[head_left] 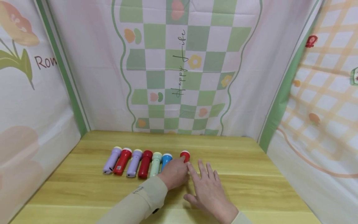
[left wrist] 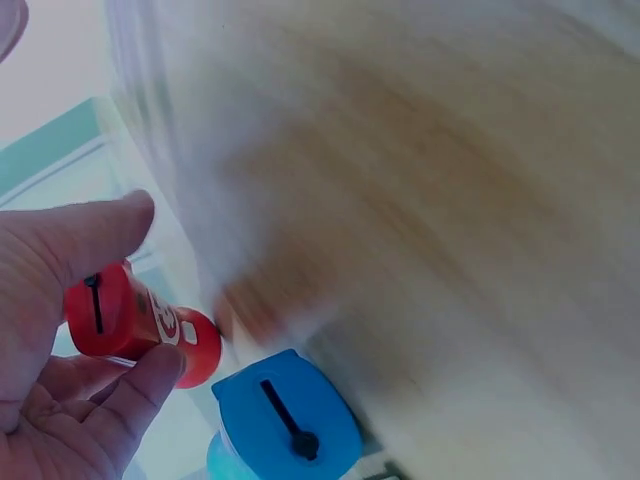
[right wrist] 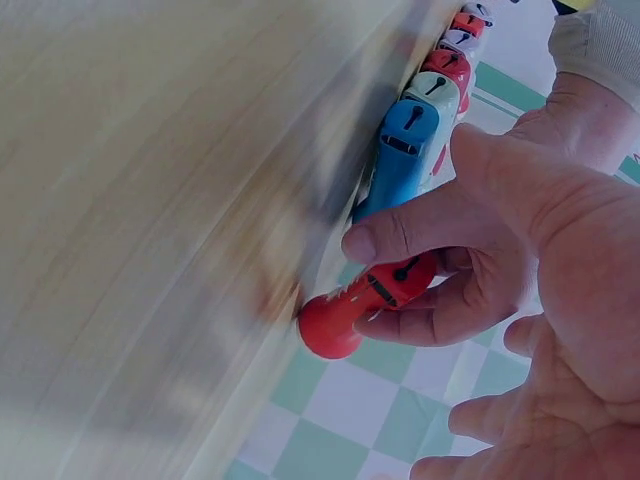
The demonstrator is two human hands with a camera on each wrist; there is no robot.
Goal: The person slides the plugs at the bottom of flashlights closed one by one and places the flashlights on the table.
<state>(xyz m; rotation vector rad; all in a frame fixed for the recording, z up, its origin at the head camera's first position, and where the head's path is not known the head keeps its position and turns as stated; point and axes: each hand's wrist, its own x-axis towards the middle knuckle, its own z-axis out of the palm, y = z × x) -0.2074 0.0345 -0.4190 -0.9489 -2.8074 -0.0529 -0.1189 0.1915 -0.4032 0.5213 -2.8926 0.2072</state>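
Observation:
My left hand (head_left: 176, 173) reaches over the table, its thumb and fingers around a red flashlight (head_left: 185, 154) at the right end of a row. In the left wrist view the red flashlight (left wrist: 148, 325) shows a black wrist-strap slot end, with a fingertip against its side. A blue flashlight (head_left: 166, 159) lies just left of that hand, partly covered by it. My right hand (head_left: 208, 189) hovers close by on the right, fingers spread and holding nothing; in the right wrist view its palm (right wrist: 600, 270) is beside the left hand and red flashlight (right wrist: 365, 305).
Left of the blue one lie a mint green flashlight (head_left: 156, 164), a dark red flashlight (head_left: 145, 165), a purple flashlight (head_left: 134, 164), a red flashlight (head_left: 122, 161) and another purple flashlight (head_left: 112, 161). The wooden table (head_left: 70, 193) meets printed cloth curtains (head_left: 103, 102) at the back and sides.

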